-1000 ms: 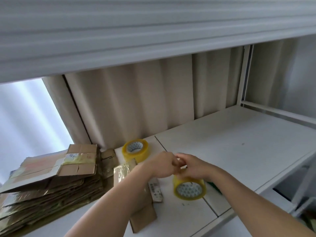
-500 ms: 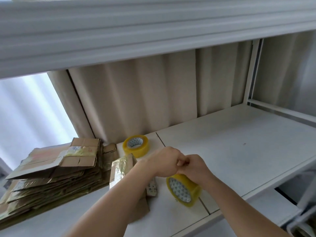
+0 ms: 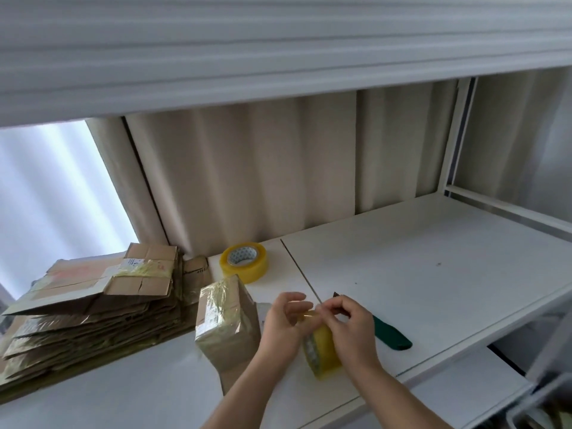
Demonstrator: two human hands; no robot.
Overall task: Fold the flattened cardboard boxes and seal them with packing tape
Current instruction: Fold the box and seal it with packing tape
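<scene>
Plainly the weak point is the tape's free end. The right hand (image 3: pixel 351 328) is curled over the top of the translucent yellow roll of packing tape (image 3: pixel 322 351), which stands on edge on the white shelf board (image 3: pixel 402 274), its fingertips pinching at the rim. The left hand (image 3: pixel 283 320) is just beside it with fingers loosely bent toward the same spot; whether they hold tape I cannot tell. Thin, glossy film like this could split into a sliver or cling back to the roll if peeled at an angle — and a round roll on its edge may roll away if the grip loosens.

A small brown cardboard box wrapped in shiny tape (image 3: pixel 227 320) stands just left of the hands, crinkled and reflective. Further left lies the stack of flattened brown cardboard boxes (image 3: pixel 93 311), matte, with creased edges and tape remnants. A second yellow tape roll (image 3: pixel 244 262) lies flat near the curtain — a dark green-handled cutter (image 3: pixel 391 334) rests just right of the hands.
</scene>
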